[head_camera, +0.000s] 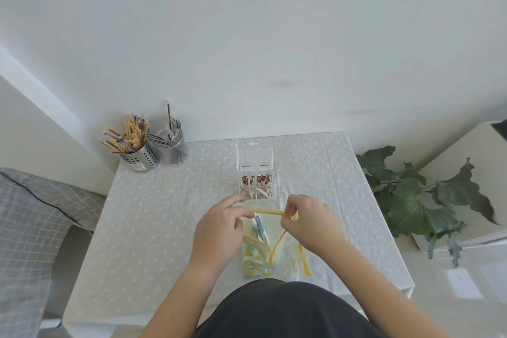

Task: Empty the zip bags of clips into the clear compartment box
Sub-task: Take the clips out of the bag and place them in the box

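Observation:
A clear compartment box (256, 187) lies on the table ahead of me, its lid (254, 155) folded back flat behind it. Brown and pale clips fill its compartments. Just in front of the box I hold a clear zip bag (270, 228) with a yellow zip strip; blue and white clips show inside it. My left hand (219, 230) pinches the strip's left end and my right hand (310, 223) pinches its right end. Another bag of clips (255, 263) lies flat below, and an empty yellow-zip bag (297, 258) lies beside it.
Two metal cups, one (140, 158) full of wooden clips and one (175, 151) with grey ones, stand at the table's far left corner. The dotted tablecloth (153, 217) covers the table. A leafy plant (417, 200) is off the right edge; a checked cushion (33, 217) lies left.

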`<state>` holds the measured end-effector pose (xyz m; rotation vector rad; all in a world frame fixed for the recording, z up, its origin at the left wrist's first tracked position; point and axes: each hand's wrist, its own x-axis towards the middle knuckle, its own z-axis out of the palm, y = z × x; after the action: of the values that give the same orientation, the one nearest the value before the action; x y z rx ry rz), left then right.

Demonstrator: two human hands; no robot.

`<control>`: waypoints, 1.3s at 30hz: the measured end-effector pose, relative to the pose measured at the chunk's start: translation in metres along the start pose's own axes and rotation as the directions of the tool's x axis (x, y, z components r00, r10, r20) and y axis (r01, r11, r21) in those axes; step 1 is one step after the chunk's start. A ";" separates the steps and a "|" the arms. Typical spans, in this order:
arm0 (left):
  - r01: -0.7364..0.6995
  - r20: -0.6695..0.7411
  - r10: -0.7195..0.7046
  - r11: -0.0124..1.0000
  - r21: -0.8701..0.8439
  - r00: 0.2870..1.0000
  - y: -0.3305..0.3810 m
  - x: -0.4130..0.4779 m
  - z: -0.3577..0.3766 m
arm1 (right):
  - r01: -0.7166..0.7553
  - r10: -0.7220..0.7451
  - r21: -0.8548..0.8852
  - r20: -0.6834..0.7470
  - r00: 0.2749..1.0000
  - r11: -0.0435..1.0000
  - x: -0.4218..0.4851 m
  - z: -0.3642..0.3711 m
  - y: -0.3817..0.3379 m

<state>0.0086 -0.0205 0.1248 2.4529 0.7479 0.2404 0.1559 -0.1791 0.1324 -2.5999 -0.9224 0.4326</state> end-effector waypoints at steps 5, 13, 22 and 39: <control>-0.018 0.045 0.018 1.000 -0.007 0.999 0.012 -0.003 0.001 | -0.012 0.011 0.025 0.045 0.999 1.000 0.001 0.006 -0.005; 0.023 -0.067 -0.026 0.999 -0.043 0.997 0.008 -0.012 0.001 | -0.031 0.052 -0.072 0.320 0.946 0.997 -0.003 0.015 -0.006; 0.079 -0.010 -0.079 0.996 -0.044 0.997 0.009 -0.020 -0.005 | 0.028 0.005 -0.103 0.304 0.953 0.994 -0.006 0.018 -0.010; 0.000 -0.081 -0.008 0.995 -0.102 0.997 0.000 -0.030 -0.017 | -0.085 0.064 0.090 0.211 0.975 0.992 -0.004 0.018 -0.012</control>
<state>-0.0211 -0.0297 0.1386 2.3562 0.7562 0.3705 0.1388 -0.1690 0.1219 -2.5403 -0.8460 0.7632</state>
